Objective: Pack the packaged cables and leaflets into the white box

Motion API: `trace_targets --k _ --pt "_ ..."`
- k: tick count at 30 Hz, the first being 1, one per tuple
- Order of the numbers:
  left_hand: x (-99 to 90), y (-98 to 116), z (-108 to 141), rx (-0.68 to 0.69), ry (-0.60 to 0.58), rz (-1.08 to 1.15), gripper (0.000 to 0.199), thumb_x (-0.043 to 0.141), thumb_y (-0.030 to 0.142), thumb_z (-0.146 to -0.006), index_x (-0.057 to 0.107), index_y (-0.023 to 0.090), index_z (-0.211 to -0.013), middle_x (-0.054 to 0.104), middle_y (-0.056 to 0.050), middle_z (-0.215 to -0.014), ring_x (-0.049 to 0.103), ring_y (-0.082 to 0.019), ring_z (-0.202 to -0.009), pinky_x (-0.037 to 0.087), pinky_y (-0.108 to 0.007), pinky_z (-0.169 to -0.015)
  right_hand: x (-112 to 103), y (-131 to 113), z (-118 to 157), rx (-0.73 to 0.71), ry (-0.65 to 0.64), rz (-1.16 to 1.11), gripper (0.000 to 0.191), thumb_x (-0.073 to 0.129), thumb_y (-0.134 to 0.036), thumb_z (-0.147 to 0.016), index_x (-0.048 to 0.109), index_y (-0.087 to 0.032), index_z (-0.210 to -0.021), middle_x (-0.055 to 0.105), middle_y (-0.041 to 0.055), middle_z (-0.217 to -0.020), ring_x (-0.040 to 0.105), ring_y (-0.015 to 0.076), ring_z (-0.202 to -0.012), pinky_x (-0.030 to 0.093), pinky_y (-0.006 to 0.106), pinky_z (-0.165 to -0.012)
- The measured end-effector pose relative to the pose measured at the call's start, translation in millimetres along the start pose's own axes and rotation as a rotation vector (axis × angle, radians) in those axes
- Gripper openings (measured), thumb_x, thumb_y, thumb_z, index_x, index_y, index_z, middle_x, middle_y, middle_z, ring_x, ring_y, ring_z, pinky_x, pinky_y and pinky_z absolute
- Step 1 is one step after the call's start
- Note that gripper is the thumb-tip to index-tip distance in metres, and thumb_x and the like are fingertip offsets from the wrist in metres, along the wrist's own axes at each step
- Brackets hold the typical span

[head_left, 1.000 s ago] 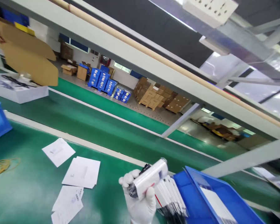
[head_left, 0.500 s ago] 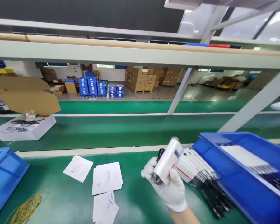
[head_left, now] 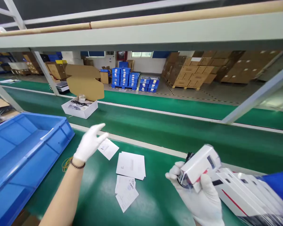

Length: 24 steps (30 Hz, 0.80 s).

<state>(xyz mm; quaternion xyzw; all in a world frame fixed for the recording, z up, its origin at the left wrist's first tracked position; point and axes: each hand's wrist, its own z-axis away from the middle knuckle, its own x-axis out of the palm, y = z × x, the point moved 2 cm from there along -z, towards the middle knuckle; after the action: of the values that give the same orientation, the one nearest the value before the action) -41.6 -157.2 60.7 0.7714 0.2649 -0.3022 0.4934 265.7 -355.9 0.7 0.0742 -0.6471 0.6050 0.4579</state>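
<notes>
While the white-gloved right hand point(head_left: 204, 204) grips a plastic-wrapped white box point(head_left: 199, 164), best held snugly, white-gloved left hand point(head_left: 88, 145) open, empty, near white paper point(head_left: 109, 150).

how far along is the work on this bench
Partway, as far as one view can tell. Already done, it seems: the open white box has a black cable and other small parts in it. In hand: the right hand grips one wrapped white unit; the left hand is empty. Probably left: the row of similar units and the loose papers.
</notes>
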Motion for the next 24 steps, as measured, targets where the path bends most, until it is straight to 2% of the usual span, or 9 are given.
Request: trace_targets --k 2,3,5,7,11,16,24 --pt "43.9 -43 -12 -0.232 -0.341 -0.249 0.070 0.062 0.055 -0.080 0.048 0.013 -0.134 0.056 -0.018 -0.132 0.052 -0.031 -0.123 0.042 -0.039 -0.103 1 1 1 0.023 0.006 0.008 0.053 0.083 -0.056 -0.059 0.072 -0.021 -0.096 0.066 0.0074 -0.089 0.060 0.0240 -0.073 0.059 0.041 -0.067" --pt "61.7 -61 -16 -0.321 -0.432 -0.340 0.078 0.061 0.058 -0.079 0.043 0.010 -0.137 0.053 -0.021 -0.135 0.050 -0.033 -0.126 0.042 -0.038 -0.102 1 2 1 0.032 0.005 0.010 0.053 0.084 -0.056 -0.058 0.072 -0.021 -0.096 0.066 0.0074 -0.089 0.060 0.0240 -0.073 0.059 0.042 -0.068" --pt "87.3 -83 -21 -0.383 -0.465 -0.416 0.090 0.068 0.063 -0.068 0.043 0.008 -0.134 0.053 -0.025 -0.131 0.050 -0.038 -0.124 0.044 -0.042 -0.099 0 3 1 0.040 -0.011 0.014 0.050 0.083 -0.056 -0.060 0.073 -0.021 -0.095 0.065 0.0071 -0.088 0.060 0.0236 -0.073 0.059 0.042 -0.069" --pt "101.8 -90 -23 -0.402 -0.450 -0.487 0.094 0.076 0.063 -0.056 0.048 0.010 -0.128 0.053 -0.026 -0.128 0.050 -0.041 -0.121 0.045 -0.045 -0.096 -2 5 0 0.047 -0.038 0.020 0.048 0.081 -0.055 -0.062 0.073 -0.020 -0.094 0.065 0.0076 -0.087 0.060 0.0235 -0.072 0.059 0.041 -0.070" --pt "113.6 -90 -30 -0.449 -0.486 -0.535 0.090 0.084 0.055 -0.042 0.056 0.010 -0.115 0.056 -0.026 -0.123 0.054 -0.039 -0.117 0.047 -0.042 -0.093 -5 11 -2 0.091 -0.044 0.006 0.050 0.081 -0.054 -0.063 0.072 -0.021 -0.100 0.066 0.0080 -0.091 0.062 0.0254 -0.077 0.059 0.043 -0.074" --pt "118.7 -99 -37 -0.491 -0.540 -0.491 0.090 0.085 0.049 -0.041 0.053 0.013 -0.117 0.062 -0.021 -0.118 0.062 -0.032 -0.107 0.052 -0.036 -0.085 -7 13 -1 0.094 -0.069 -0.023 0.045 0.080 -0.049 -0.068 0.070 -0.023 -0.104 0.067 0.0084 -0.096 0.063 0.0260 -0.078 0.059 0.044 -0.073" --pt "125.4 -109 -62 -0.488 -0.400 -0.523 0.101 0.080 0.064 -0.040 0.054 0.012 -0.122 0.048 -0.025 -0.130 0.050 -0.039 -0.121 0.049 -0.043 -0.092 -16 11 1 0.076 -0.088 -0.029 0.041 0.076 -0.049 -0.072 0.071 -0.023 -0.103 0.067 0.0086 -0.095 0.063 0.0259 -0.079 0.059 0.044 -0.076"
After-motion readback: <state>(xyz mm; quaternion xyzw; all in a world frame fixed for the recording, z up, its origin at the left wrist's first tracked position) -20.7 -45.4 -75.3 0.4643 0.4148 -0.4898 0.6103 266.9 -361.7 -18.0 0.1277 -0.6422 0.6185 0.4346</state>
